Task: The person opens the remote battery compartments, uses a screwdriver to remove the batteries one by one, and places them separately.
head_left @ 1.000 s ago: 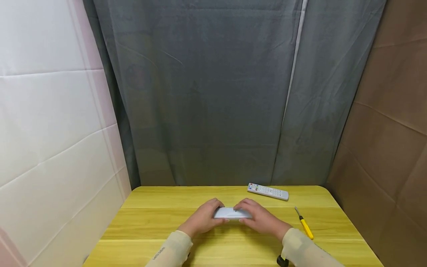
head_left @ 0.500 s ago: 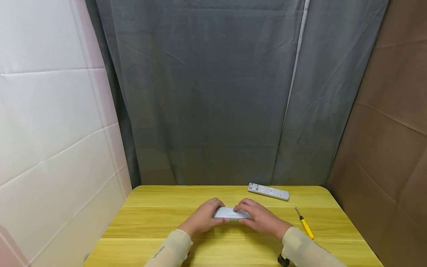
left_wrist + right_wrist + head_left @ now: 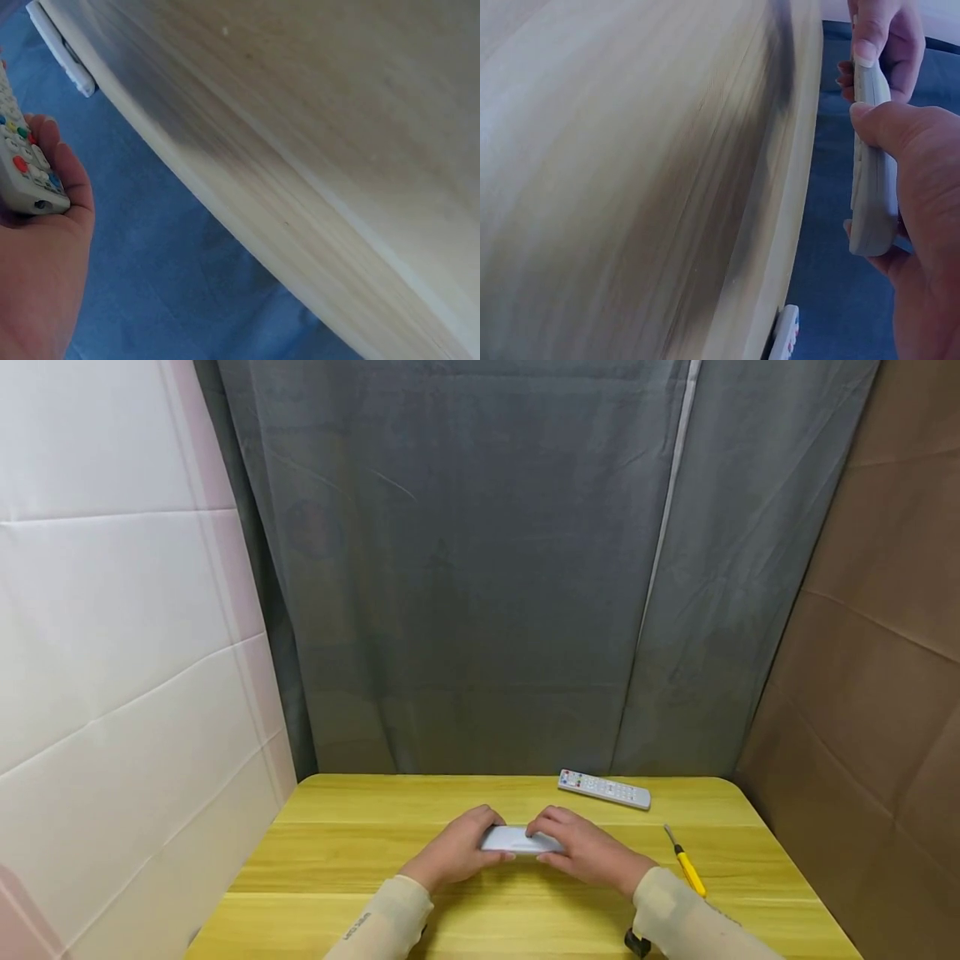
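Near edge of the yellow wooden table (image 3: 337, 860): left hand (image 3: 453, 852) and right hand (image 3: 588, 853) grip a white remote control (image 3: 517, 839) between them at mid-table, fingers curled over its far side, thumbs on its near edge, button face turned away from the head camera. Right of the hands lies a yellow-handled screwdriver (image 3: 684, 862). Farther back, near the grey curtain (image 3: 480, 568), a second remote (image 3: 603, 790) lies flat, buttons up.

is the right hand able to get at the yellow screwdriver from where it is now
Probably yes, but not straight away. The screwdriver lies in the open on the table, just to the side of the right hand, with nothing between them. That hand is busy gripping the grey remote together with the left hand.
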